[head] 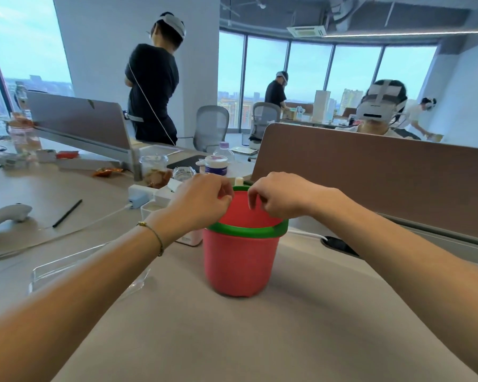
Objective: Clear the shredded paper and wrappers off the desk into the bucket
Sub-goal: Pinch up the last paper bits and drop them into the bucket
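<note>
A red bucket (238, 266) with a green rim stands on the beige desk (260, 340) straight ahead of me. Both my hands hover over its mouth. My left hand (202, 202) is above the left rim with its fingers curled in against the thumb, and I see nothing in it. My right hand (276, 197) is above the right rim, fingers hanging loosely downward with nothing in them. No shredded paper shows on the desk around the bucket. A crumpled orange wrapper (106, 171) lies far off to the left.
A clear plastic tray (66, 271) lies left of the bucket. Farther left are a black pen (66, 213) and a white controller (6, 216). Boxes, jars and bottles (160, 188) crowd behind the bucket. A brown divider (370, 175) borders the right; people stand beyond it.
</note>
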`<action>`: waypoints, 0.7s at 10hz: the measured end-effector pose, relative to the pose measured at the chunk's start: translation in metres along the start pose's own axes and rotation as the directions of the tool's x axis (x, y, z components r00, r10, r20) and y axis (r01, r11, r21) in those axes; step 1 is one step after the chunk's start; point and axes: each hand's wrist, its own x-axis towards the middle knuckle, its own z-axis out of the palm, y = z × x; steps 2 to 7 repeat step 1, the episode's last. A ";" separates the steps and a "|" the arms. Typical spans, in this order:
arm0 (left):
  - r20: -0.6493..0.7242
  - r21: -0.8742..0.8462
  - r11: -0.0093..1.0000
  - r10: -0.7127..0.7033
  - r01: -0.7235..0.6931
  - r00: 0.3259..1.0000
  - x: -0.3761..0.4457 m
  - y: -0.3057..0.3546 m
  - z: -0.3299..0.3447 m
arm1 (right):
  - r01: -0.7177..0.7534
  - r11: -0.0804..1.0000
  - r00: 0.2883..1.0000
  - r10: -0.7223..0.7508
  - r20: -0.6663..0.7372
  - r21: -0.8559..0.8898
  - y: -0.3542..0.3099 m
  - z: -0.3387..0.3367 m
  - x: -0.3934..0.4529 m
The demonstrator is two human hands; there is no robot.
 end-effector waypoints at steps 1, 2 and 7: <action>-0.074 -0.024 1.000 0.009 -0.011 0.997 -0.005 0.008 -0.006 | 0.039 0.999 0.991 -0.035 -0.130 0.028 -0.007 -0.005 -0.010; -0.074 -0.024 1.000 0.009 -0.011 0.997 -0.005 0.008 -0.006 | 0.039 0.999 0.991 -0.035 -0.130 0.028 -0.007 -0.005 -0.010; -0.074 -0.024 1.000 0.009 -0.011 0.997 -0.005 0.008 -0.006 | 0.039 0.999 0.991 -0.035 -0.130 0.028 -0.007 -0.005 -0.010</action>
